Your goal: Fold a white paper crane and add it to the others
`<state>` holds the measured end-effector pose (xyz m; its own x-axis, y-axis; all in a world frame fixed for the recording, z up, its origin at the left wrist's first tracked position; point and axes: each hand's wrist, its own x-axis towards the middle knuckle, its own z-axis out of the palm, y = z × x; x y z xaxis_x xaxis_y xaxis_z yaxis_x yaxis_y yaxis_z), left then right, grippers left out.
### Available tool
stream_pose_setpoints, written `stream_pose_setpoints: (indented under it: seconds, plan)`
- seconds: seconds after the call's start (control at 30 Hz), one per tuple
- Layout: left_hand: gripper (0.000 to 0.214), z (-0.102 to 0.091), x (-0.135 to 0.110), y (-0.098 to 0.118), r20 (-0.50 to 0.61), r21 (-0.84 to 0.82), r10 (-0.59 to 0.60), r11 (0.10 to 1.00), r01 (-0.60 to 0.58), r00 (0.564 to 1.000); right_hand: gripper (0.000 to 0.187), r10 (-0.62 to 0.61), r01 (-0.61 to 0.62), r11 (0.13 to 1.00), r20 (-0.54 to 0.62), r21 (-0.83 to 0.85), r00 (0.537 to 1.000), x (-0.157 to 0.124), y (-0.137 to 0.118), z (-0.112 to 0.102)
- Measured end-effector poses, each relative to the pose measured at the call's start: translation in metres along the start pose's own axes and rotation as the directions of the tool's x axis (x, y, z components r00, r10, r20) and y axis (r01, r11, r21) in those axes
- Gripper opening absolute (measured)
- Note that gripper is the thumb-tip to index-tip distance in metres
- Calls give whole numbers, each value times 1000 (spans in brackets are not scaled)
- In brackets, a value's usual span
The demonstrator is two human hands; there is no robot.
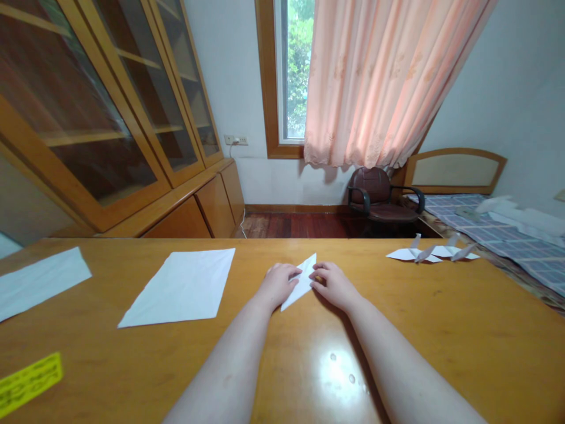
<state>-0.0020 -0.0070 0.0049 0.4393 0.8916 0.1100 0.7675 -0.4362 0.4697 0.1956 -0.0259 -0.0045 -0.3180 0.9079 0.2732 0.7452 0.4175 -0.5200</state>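
A narrow folded piece of white paper lies on the wooden table in front of me, pointing away and to the right. My left hand presses on its left edge with curled fingers. My right hand pinches its right edge, fingertips on the paper. Both hands are closed on the folded paper, which stays flat on the table.
A flat white sheet lies to the left, another sheet at the far left edge. Folded paper planes sit at the back right. A yellow label is at near left. Beyond the table: cabinets, an office chair, a bed.
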Motion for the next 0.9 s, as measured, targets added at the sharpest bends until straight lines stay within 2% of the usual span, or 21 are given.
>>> stream_pose_setpoints:
  seconds: [0.23,0.63,0.9]
  plan:
    - [27,0,0,2,14,-33,37,999,-36,999,27,-52,51,998,39,34,998,-1,1,1]
    - [25,3,3,-3,10,-32,43,999,-43,999,27,-106,106,994,4,-4,994,-1,1,0]
    - [25,4,2,-3,-6,-30,74,997,-74,997,28,-48,46,998,47,36,998,-1,1,1]
